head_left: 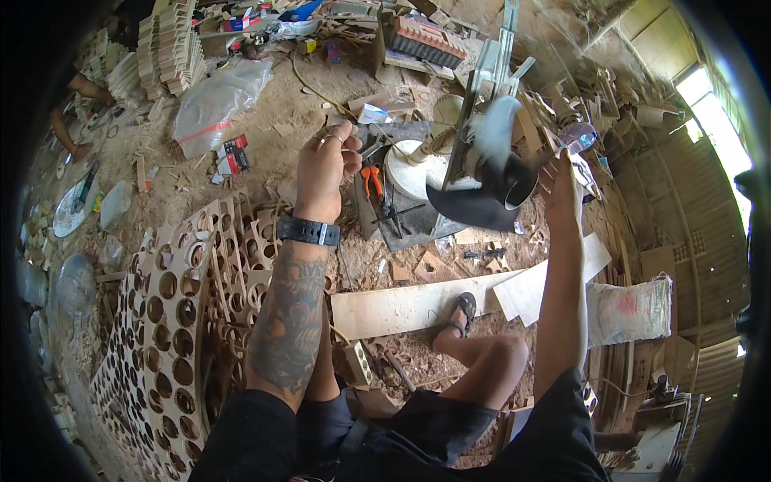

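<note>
My left hand (328, 165), with a ring and a black wristwatch, is raised in the middle with its fingers curled in; anything inside them is too small to make out. At the right, my right hand (564, 186) has its fingers stretched out beside a fan-like set of blades. One blade is black (474, 206), another pale blue-grey (496, 128) and smeared by motion. Whether my fingers touch the blades I cannot tell. Behind them rises a metal frame (491, 72). Orange-handled pliers (372, 183) and a dark hand tool (391, 210) lie by a white round disc (414, 170).
At the left leans a stack of wooden sheets (165, 313) cut with round holes. A pale plank (401, 309) crosses the ground before my foot, near a power strip (359, 363). Further off are a plastic bag (217, 104), stacked wood pieces (167, 48) and another person's hand (80, 151).
</note>
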{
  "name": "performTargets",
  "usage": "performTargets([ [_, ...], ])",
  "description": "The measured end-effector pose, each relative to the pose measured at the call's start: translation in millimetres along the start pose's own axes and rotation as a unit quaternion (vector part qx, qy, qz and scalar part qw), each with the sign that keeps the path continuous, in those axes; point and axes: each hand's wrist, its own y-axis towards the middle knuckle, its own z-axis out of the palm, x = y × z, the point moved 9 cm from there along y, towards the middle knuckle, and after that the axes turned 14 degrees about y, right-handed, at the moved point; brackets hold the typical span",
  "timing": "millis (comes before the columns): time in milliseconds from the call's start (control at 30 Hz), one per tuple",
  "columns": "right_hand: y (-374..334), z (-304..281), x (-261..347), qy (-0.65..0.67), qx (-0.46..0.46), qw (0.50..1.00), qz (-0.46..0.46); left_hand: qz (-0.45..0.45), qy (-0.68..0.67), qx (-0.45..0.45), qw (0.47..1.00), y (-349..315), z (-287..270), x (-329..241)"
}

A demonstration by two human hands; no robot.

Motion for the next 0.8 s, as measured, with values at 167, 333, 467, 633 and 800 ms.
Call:
performTargets([
  [167,6.9,1.8,-1.0,0.009,0.013,1.000,0.015,0.010,0.002,-0.003,1.000,-1.1,-0.7,-3.5],
  [333,22.7,1.5,2.0,-0.097,0.008,0.995,-0.019,0.004,0.007,-0.003,1.000,-1.3,-1.4,-2.9],
  [467,28.6,-11.4,-18.7,-0.085,0.002,0.996,0.037,0.013,0.006,-0.005,1.000,-2.4,-0.6,-6.5],
  [633,26.1,-31.3,-26.9,0.050,-0.005,0.995,0.081,0.010,-0.020,-0.023,0.999,-3.8,3.9,-5.2],
  [800,17.5,-15.7,-0.5,-0.030,0.068,0.997,0.037,0.002,0.074,0.011,0.997,-0.1,23.6,11.3],
])
